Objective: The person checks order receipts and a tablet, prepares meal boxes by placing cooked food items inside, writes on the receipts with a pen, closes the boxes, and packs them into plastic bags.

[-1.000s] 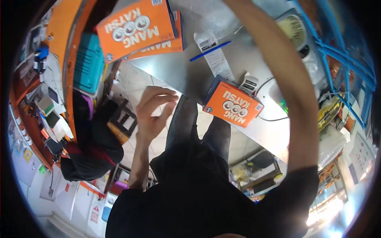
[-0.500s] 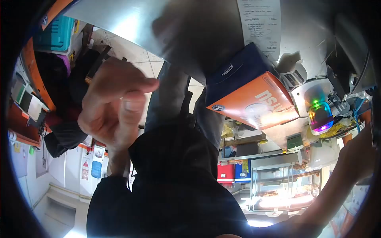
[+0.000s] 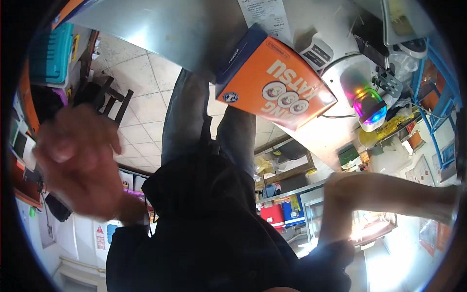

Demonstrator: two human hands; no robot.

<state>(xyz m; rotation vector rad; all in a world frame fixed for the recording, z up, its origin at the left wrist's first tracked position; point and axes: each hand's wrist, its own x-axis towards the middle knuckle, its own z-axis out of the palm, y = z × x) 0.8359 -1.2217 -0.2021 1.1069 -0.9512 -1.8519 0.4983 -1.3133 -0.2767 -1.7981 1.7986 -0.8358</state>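
Motion blurs my left hand point(image 3: 80, 160) at the left, raised beside my dark top. Its fingers are smeared, and nothing can be made out in them. My right arm bends at the elbow, and its forearm point(image 3: 399, 192) runs out past the right edge, so the right hand is out of sight. An orange and navy printed carton point(image 3: 287, 80) stands tilted in view on the metal counter point(image 3: 160, 24), apart from both arms. Behind it lies a printed receipt point(image 3: 265, 14).
Right of the carton are a small white holder point(image 3: 316, 51) and a device glowing in rainbow colours point(image 3: 369, 109). A blue frame point(image 3: 433, 121) rises at the far right. To the left are a teal container point(image 3: 51, 53), dark wooden furniture point(image 3: 116, 100) and floor tiles point(image 3: 138, 80).
My left hand has moved left and slightly down, away from my legs. My right forearm has swung into a bend further inward. The view has shifted, moving the carton left and up.
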